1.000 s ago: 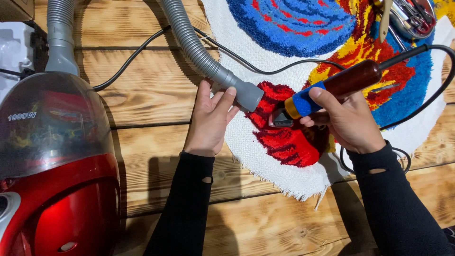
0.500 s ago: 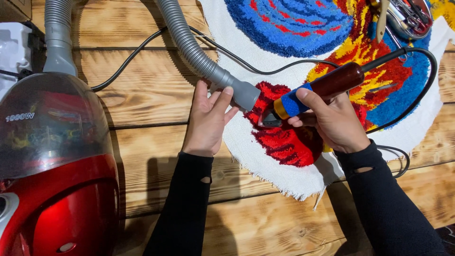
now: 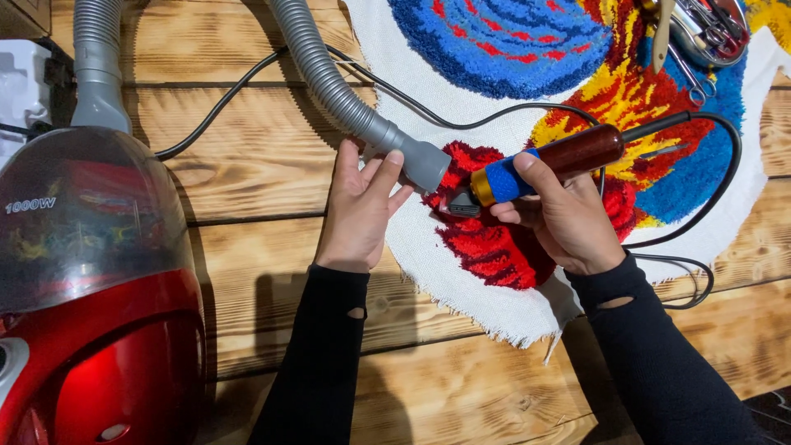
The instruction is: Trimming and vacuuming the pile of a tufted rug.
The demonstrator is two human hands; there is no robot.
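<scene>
The electric trimmer (image 3: 527, 173), with its blue foam collar and glossy dark-red wooden-looking handle, is lying tilted across the red patch of the tufted rug (image 3: 494, 247), its dark cutting head touching the pile. The right hand (image 3: 560, 218) is closing around the handle, thumb on top, seemingly to be steering the head along the pile. Just beside that head, the left hand (image 3: 362, 206) is wrapping its fingers around the smooth grey nozzle of the ribbed vacuum hose (image 3: 346, 99), keeping the mouth aimed at the cut, likely to be catching loose fluff. The rug is showing shaggy red, yellow and blue yarn on coarse white backing cloth with a frayed edge. It is resting on a counter (image 3: 264, 165) of rough, grainy wooden planks. Away from the rug, past the left hand, the red vacuum cleaner (image 3: 91, 313) with a clear domed lid is sitting. A black cord (image 3: 709, 173) is looping from the trimmer's tail over the rug.
</scene>
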